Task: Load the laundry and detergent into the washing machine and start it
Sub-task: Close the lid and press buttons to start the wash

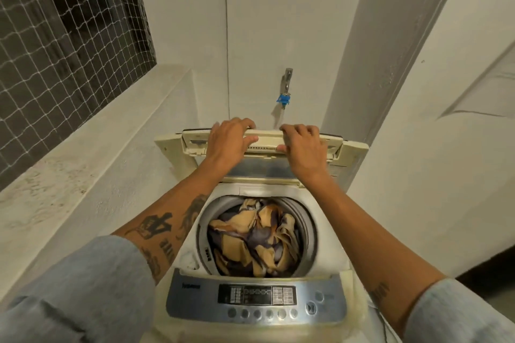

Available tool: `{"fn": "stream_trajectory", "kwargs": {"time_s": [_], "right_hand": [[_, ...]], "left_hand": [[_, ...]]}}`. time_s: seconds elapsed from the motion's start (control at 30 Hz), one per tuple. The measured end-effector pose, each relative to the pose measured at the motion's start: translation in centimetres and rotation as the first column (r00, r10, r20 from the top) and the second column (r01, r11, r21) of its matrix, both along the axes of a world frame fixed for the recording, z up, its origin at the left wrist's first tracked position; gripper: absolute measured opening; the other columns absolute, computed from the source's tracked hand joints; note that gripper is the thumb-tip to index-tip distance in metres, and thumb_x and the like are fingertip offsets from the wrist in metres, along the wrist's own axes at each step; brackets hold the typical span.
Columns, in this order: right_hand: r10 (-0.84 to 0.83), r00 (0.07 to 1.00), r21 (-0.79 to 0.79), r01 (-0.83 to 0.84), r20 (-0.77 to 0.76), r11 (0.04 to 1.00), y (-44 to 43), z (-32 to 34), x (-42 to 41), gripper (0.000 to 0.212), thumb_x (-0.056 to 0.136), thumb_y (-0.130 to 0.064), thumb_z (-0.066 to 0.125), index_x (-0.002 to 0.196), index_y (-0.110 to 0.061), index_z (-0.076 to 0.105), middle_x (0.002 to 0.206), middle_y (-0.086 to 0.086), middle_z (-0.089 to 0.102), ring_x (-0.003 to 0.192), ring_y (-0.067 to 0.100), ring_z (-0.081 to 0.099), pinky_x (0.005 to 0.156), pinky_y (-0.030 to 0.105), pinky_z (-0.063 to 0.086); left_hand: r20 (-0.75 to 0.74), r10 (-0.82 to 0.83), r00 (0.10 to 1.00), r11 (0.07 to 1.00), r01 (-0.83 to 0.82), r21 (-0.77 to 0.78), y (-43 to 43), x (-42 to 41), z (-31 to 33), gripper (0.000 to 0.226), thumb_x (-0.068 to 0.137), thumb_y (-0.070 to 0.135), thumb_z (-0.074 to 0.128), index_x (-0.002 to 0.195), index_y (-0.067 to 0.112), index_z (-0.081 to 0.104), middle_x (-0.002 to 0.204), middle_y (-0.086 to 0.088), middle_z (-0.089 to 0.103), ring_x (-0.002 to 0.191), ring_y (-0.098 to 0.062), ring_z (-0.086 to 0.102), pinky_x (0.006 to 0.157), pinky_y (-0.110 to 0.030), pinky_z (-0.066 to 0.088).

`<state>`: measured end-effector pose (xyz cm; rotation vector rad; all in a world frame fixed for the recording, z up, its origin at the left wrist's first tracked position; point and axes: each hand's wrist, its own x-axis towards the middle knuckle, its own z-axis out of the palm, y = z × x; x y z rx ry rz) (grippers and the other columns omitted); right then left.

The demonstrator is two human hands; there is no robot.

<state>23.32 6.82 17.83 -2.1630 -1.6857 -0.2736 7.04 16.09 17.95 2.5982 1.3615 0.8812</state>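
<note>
A cream top-loading washing machine (167, 295) stands below me with its folding lid (264, 140) raised at the back. Tan and blue-grey laundry (255, 239) fills the round drum. My left hand (230, 138) grips the lid's top edge left of centre, fingers curled over it. My right hand (302, 145) holds the same edge right of centre. The grey control panel (250, 299) with its display and a row of round buttons lies along the near side. No detergent container is in view.
A metal tap (288, 79) with a blue hose fitting (283, 99) sticks out of the wall behind the machine. A concrete ledge (83, 153) under a netted window (64, 28) runs along the left. A white pillar (384, 64) stands at the right.
</note>
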Motion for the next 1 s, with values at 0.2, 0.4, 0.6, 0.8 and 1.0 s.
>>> {"fn": "stream_trajectory", "kwargs": {"time_s": [0.2,0.4,0.6,0.8,1.0], "right_hand": [[0.075,0.990,-0.080,-0.085,-0.116,0.993,-5.1,-2.8,-1.2,0.045,0.083,-0.038,0.074,0.125,-0.028,0.061,0.115,0.003,0.065,0.111,0.029,0.057,0.083,0.042,0.051],[0.002,0.997,-0.453,-0.036,-0.076,0.891,-9.3,-6.6,-3.3,0.034,0.082,-0.035,0.076,0.114,-0.034,0.067,0.109,0.005,0.067,0.111,0.028,0.060,0.084,0.041,0.051],[0.071,0.997,-0.677,-0.066,-0.020,0.733,-12.2,-13.1,-5.0,0.023,0.091,-0.028,0.064,0.112,-0.026,0.070,0.117,0.009,0.064,0.109,0.029,0.062,0.084,0.038,0.050],[0.069,0.996,-0.679,-0.095,-0.065,0.728,-13.8,-17.5,-4.9,0.028,0.102,-0.021,0.047,0.122,-0.028,0.066,0.123,0.009,0.057,0.116,0.027,0.056,0.091,0.040,0.049],[-0.014,0.996,-0.612,-0.046,-0.092,0.790,-13.3,-19.2,-4.7,0.022,0.099,-0.019,0.056,0.114,-0.027,0.070,0.111,0.006,0.064,0.099,0.026,0.064,0.081,0.036,0.053]], "left_hand": [[-0.059,-0.129,0.990,0.985,0.121,-0.122,-5.4,-3.6,-2.4,0.029,0.090,0.043,0.059,0.117,0.034,0.065,0.107,0.000,0.072,0.098,-0.025,0.065,0.079,-0.032,0.045],[-0.333,-0.300,0.894,0.948,0.240,-0.210,-11.3,-6.1,-9.8,0.038,0.099,0.038,0.044,0.134,0.026,0.049,0.128,0.002,0.056,0.119,-0.020,0.051,0.101,-0.041,0.033],[-0.308,-0.446,0.840,0.792,0.211,-0.572,-14.1,-7.5,-16.4,0.019,0.095,0.039,0.051,0.087,0.022,0.053,0.093,0.005,0.056,0.087,-0.015,0.057,0.076,-0.028,0.046],[-0.285,-0.410,0.866,0.730,0.125,-0.672,-14.8,-7.2,-20.4,0.031,0.102,0.032,0.039,0.118,0.019,0.062,0.115,-0.003,0.060,0.102,-0.020,0.060,0.088,-0.031,0.047],[-0.171,-0.260,0.950,0.769,0.097,-0.632,-15.0,-7.0,-21.9,0.032,0.101,0.025,0.043,0.125,0.017,0.064,0.123,-0.003,0.065,0.108,-0.017,0.061,0.092,-0.023,0.044]]}}
